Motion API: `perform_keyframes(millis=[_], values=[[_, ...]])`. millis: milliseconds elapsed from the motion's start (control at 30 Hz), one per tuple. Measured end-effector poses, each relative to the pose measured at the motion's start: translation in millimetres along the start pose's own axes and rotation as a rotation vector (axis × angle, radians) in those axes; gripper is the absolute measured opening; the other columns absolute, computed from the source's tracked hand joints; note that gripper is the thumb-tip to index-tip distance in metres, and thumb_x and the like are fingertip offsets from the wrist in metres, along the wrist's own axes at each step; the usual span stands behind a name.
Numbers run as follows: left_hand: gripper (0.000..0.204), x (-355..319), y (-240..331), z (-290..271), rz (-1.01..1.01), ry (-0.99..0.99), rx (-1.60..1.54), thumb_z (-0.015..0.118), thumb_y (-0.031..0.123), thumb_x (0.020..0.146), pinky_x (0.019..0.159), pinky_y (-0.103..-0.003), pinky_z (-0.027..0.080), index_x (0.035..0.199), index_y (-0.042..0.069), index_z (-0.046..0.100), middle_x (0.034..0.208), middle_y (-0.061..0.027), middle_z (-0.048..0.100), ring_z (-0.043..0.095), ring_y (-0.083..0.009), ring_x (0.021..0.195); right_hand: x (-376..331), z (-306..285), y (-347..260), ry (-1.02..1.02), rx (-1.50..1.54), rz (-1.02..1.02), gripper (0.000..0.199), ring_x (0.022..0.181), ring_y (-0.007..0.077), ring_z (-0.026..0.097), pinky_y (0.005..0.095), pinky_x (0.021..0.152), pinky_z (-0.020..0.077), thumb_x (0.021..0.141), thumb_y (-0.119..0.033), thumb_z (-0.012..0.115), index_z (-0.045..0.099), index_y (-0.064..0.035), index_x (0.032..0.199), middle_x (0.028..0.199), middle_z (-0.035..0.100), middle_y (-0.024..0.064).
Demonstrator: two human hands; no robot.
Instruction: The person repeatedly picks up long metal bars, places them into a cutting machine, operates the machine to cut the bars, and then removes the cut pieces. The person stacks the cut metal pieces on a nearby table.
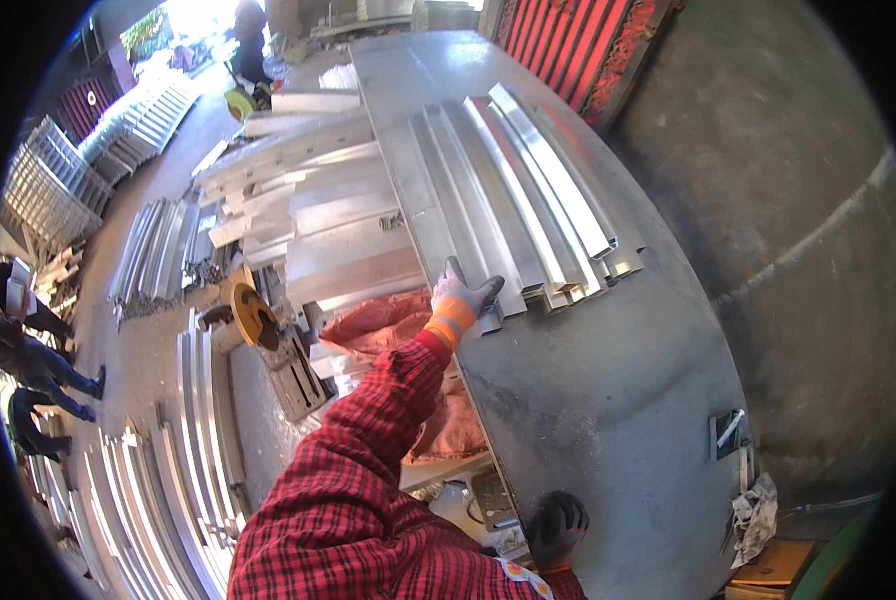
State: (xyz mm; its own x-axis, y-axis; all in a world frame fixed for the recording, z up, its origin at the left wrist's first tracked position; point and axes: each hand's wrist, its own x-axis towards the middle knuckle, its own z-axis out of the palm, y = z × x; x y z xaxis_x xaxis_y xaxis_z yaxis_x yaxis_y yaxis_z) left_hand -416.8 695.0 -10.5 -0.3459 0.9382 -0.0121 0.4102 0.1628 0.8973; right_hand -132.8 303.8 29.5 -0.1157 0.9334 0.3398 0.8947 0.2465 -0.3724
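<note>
On metal table (608, 400), silver profiles (525, 205) already laid side by side, ends uneven, none raised. My left hand (460, 298) spreads at their near-left ends, grip unclear; right hand (558, 528) curls by table edge, can't tell whether grasping.

The one view looks from the left side of the wearer's head, facing down and forward; a checked sleeve (338, 480) looms close at the lower edge, metal bars (533, 185) on a table (608, 400) lie mid-range, and a bright doorway (200, 18) sits far off, top left (straight edges bow, fisheye fashion)
</note>
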Motion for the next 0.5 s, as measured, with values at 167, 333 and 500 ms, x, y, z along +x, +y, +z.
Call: perform_keyframes(millis=[167,333,500], values=[[0.092,15.6,4.9,-23.6,-0.018,-0.442,-0.487,0.086,0.042,0.077,0.102,-0.041,0.049,0.142,-0.007,0.042,0.134,-0.0262,0.057,0.059,-0.0328,0.122,-6.8,-2.5,1.0,0.016,0.027,0.054,0.040,0.116,0.0382,0.056,0.0512,0.099,0.0425,0.077,-0.016,0.070,0.065,-0.0087,0.116,0.126,0.061,0.0132],[0.029,2.4,25.2,-49.5,-0.263,-0.474,-0.742,0.073,0.014,0.089,0.071,-0.033,0.059,0.113,-0.001,0.066,0.089,-0.0104,0.071,0.069,-0.0211,0.074,-12.9,-3.5,3.2,0.052,0.050,0.065,0.039,0.117,0.0378,0.056,0.0512,0.101,0.0419,0.079,-0.013,0.069,0.065,-0.0086,0.117,0.125,0.061,0.0127],[0.017,30.9,-38.8,-53.2,0.040,-0.375,-0.670,0.070,0.021,0.087,0.054,-0.034,0.050,0.095,0.005,0.070,0.066,-0.0035,0.055,0.050,-0.0157,0.053,-10.2,-3.2,0.6,0.111,0.101,0.025,0.037,0.116,0.0378,0.056,0.0517,0.099,0.0425,0.080,-0.011,0.068,0.065,-0.0090,0.116,0.124,0.062,0.0124]])
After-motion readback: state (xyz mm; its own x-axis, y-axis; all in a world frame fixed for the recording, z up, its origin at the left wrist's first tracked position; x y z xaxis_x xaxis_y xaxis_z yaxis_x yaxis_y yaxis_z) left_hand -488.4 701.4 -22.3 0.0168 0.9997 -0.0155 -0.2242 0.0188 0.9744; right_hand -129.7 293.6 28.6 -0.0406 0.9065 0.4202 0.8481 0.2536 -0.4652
